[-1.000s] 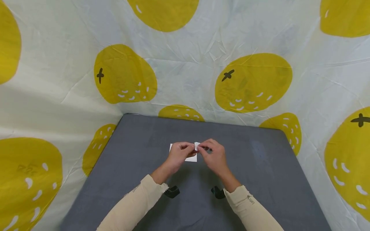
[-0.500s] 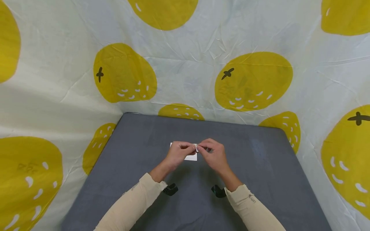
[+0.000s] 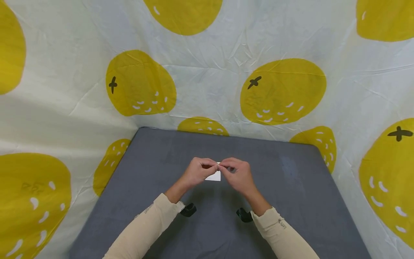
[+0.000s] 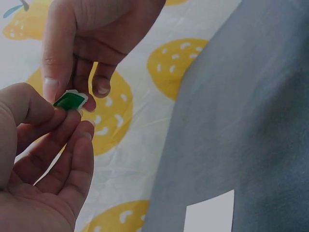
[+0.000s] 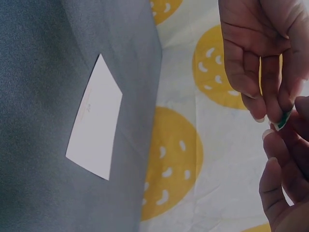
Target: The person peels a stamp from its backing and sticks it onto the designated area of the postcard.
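Note:
Near the table's middle, my left hand (image 3: pixel 198 171) and right hand (image 3: pixel 238 174) meet fingertip to fingertip. Between them they pinch a small flat piece (image 4: pixel 71 100), green on one face with a ragged white edge. In the right wrist view only a sliver of this green-and-white piece (image 5: pixel 281 121) shows among the fingers. From the head view it is almost wholly hidden by the fingertips. Just below and behind the hands lies a white card (image 3: pixel 214 176) on the table; faint small marks show on the card (image 5: pixel 96 118) in the right wrist view.
The grey table (image 3: pixel 275 201) runs back to a white cloth (image 3: pixel 207 90) printed with big yellow fruit, which hangs at the back and sides. Dark wrist devices (image 3: pixel 188 210) show by both light sleeves (image 3: pixel 145 226).
The small piece, which showed its white face between the fingers, has turned edge-on and then slipped from sight. The left hand has shifted slightly right, closing up to the right fingertips.

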A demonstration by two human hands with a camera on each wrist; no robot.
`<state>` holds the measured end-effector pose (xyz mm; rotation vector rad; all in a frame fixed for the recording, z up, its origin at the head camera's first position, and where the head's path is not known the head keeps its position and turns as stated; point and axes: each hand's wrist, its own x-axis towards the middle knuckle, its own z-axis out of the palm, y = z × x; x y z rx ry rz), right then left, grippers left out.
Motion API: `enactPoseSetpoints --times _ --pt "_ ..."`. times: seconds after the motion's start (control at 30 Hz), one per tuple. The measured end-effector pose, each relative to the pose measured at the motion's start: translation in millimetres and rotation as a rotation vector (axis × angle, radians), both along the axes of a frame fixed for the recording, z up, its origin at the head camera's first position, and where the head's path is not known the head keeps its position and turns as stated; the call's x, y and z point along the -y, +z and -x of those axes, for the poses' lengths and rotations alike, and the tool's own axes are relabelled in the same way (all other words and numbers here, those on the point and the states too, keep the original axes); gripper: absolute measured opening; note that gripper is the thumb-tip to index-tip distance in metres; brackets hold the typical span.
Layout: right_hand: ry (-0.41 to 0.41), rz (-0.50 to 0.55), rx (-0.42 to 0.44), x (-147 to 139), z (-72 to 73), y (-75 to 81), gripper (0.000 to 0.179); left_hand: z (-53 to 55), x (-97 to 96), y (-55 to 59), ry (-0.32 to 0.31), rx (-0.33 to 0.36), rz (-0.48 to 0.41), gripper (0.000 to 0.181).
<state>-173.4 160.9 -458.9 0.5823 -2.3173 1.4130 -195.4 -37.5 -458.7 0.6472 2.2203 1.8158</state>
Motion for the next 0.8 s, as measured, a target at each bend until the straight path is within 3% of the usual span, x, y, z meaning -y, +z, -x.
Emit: enactPoseSetpoints --times 0.23,0.8 --pt "0.03 0.027 -0.031 -0.9 1.5 -0.8 0.007 0.2 -0.2 0.3 0.0 -0.036 0.033 0.021" --pt "0.06 0.006 -0.07 0.8 3.4 4.4 0.01 5.1 0.1 0.0 0.014 0.044 -0.078 0.022"
